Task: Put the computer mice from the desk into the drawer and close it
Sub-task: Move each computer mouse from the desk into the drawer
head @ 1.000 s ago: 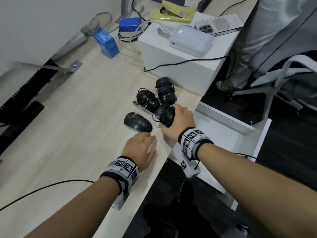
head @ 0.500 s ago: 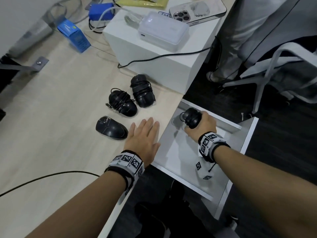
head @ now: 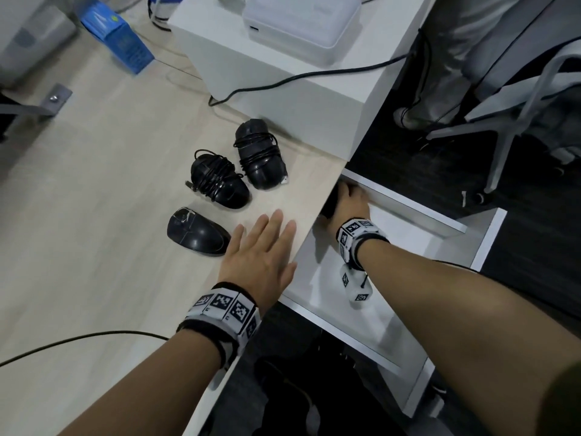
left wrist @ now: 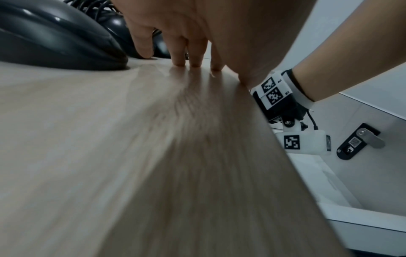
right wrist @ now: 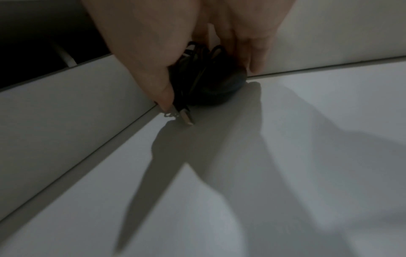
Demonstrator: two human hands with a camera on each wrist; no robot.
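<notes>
Three black mice lie on the wooden desk (head: 94, 234): a bare one (head: 196, 231) nearest me, and two wrapped in their cables (head: 218, 182) (head: 260, 155) behind it. My left hand (head: 264, 247) rests flat on the desk edge, fingers straight, just right of the bare mouse (left wrist: 54, 38). My right hand (head: 347, 204) reaches into the far left corner of the open white drawer (head: 408, 247). It grips a fourth cable-wrapped mouse (right wrist: 206, 81), which touches the drawer floor there. In the head view that mouse (head: 330, 202) is mostly hidden by the hand and desk edge.
A white box (head: 283, 89) with a white device (head: 298, 26) and a black cable stands on the desk behind the mice. A blue carton (head: 119, 39) lies at the back left. A chair base (head: 509, 121) and a person's legs are to the right of the drawer.
My right hand lifted a wrapped mouse off the desk, carried it right and down into the drawer, then pushed it into the far left corner. My left hand spread flat and slid slightly forward.
</notes>
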